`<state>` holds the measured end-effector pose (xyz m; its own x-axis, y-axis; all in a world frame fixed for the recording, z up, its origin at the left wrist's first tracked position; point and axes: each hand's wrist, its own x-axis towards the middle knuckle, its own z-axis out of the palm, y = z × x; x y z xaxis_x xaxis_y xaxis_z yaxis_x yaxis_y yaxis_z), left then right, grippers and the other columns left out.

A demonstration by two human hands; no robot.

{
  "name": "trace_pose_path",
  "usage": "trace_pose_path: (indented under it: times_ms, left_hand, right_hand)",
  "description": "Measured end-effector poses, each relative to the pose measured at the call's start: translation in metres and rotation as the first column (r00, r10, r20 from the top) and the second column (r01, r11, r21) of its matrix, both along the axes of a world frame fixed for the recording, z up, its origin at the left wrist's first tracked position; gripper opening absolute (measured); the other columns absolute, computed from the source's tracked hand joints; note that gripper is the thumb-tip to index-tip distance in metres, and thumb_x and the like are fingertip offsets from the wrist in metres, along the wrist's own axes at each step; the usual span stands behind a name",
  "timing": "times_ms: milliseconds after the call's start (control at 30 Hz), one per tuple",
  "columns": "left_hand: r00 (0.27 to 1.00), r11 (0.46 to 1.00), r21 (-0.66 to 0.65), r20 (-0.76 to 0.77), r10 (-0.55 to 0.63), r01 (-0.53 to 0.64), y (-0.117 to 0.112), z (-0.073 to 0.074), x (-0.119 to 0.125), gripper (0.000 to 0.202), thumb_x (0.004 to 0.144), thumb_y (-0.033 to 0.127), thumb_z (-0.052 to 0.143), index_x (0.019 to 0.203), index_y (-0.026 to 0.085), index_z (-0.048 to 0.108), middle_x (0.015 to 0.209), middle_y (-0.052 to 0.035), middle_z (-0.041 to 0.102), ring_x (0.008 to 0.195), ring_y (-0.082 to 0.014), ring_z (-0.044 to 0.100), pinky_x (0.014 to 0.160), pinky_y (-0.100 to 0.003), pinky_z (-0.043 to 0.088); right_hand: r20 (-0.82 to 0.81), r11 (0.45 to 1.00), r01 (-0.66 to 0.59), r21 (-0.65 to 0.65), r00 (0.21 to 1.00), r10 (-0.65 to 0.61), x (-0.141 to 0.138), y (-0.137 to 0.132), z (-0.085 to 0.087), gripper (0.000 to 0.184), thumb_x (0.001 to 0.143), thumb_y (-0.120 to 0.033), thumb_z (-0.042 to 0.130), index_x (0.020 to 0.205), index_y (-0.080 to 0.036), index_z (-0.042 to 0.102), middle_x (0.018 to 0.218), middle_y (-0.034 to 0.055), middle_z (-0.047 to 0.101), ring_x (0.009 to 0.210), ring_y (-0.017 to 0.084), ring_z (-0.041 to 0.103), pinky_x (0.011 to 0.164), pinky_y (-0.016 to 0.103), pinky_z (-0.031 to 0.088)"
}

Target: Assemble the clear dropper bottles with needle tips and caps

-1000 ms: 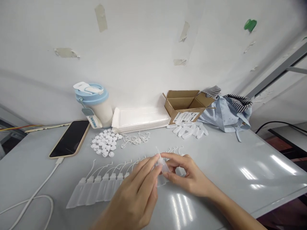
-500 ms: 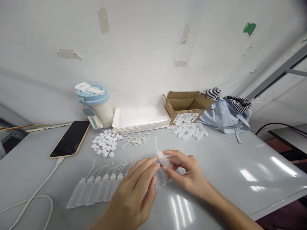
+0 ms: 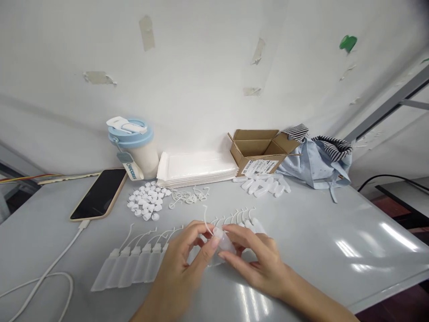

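A small translucent plastic bottle [image 3: 227, 243] is tilted between my two hands, its neck pointing up and left. A thin white strap [image 3: 206, 219] curves up from the neck. My right hand [image 3: 258, 255] grips the bottle body between thumb and fingers. The thumb and fingers of my left hand [image 3: 186, 259] are closed at the neck, by the base of the strap. Below and behind my hands lies a row of similar bottles [image 3: 125, 268] with straps attached; my hands hide its middle part.
Behind the row lie a pile of white caps [image 3: 147, 201], loose straps [image 3: 189, 196] and bare bottles [image 3: 264, 184]. Along the wall stand a lidded cup [image 3: 142, 150], stacked white packets [image 3: 197, 167], an open cardboard box [image 3: 258, 152] and a blue cloth bag [image 3: 311, 161]. A cabled phone [image 3: 99, 194] lies left.
Both hands have moved down slightly with the bottle. My left hand's outstretched fingers have closed at the bottle's neck. More of the row's right end shows.
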<state>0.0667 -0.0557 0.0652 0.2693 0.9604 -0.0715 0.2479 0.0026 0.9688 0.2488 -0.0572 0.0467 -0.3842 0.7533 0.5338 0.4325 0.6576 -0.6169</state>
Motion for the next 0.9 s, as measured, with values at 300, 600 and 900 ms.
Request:
trace_pose_path:
  times_ms: [300, 600, 900]
  left_hand:
    - [0.996, 0.996, 0.025, 0.03, -0.083, 0.082, 0.007, 0.0, -0.003, 0.024, 0.092, 0.038, 0.046, 0.1, 0.026, 0.065, 0.092, 0.0002, 0.065, 0.087, -0.0162, 0.062, 0.079, -0.027, 0.051]
    - [0.927, 0.54, 0.831, -0.3, 0.227, 0.136, 0.002, -0.013, 0.004, 0.033, 0.085, 0.01, 0.055, 0.117, 0.015, 0.053, 0.114, -0.012, 0.059, 0.11, -0.025, 0.053, 0.089, -0.038, 0.051]
    - [0.89, 0.465, 0.835, -0.416, 0.184, 0.294, 0.021, -0.004, 0.025, 0.041, 0.084, 0.012, 0.057, 0.123, 0.011, 0.045, 0.118, -0.0151, 0.058, 0.117, -0.0283, 0.048, 0.097, -0.046, 0.046]
  right_hand:
    - [-0.228, 0.925, -0.163, -0.344, 0.97, 0.087, -0.003, 0.001, 0.005, 0.039, 0.087, -0.018, 0.057, 0.123, -0.025, 0.048, 0.075, -0.0014, 0.069, 0.055, 0.01, 0.066, 0.052, 0.02, 0.054]
    - [-0.277, 0.899, -0.089, -0.429, 0.96, -0.037, -0.001, 0.009, -0.001, 0.032, 0.086, -0.025, 0.057, 0.118, -0.018, 0.054, 0.068, -0.0012, 0.066, 0.05, 0.011, 0.063, 0.05, 0.022, 0.053]
    - [-0.254, 0.921, 0.049, -0.386, 0.954, -0.158, 0.015, 0.018, 0.01, 0.029, 0.086, -0.035, 0.057, 0.107, -0.015, 0.061, 0.064, 0.0, 0.066, 0.054, 0.012, 0.062, 0.052, 0.022, 0.051]
